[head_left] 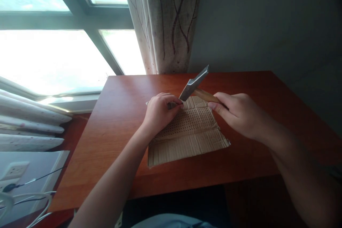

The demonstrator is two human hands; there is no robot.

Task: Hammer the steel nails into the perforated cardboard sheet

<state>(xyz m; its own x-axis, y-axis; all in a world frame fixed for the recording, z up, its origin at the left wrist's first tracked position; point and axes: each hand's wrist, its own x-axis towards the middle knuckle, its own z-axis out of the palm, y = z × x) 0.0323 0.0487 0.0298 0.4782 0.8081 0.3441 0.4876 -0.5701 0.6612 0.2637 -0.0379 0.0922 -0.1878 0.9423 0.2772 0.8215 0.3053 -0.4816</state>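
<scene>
A hammer (194, 82) with a steel head and a wooden handle is gripped near its handle by my right hand (237, 114). Its head slants over the far part of a brown cardboard sheet (187, 146), the lower face close to the fingertips of my left hand (162, 110). Rows of small dark holes cover the sheet's middle. My left hand rests at the sheet's far left edge, thumb and fingers pinched together. Something small and dark shows between them, too small to name. Whether the hammer touches it I cannot tell.
The cardboard lies on a reddish-brown wooden table (112, 139). Behind the table hangs a patterned curtain (171, 21) beside a bright window (48, 57). At lower left are a wall socket (16, 170) and white cables (40, 213).
</scene>
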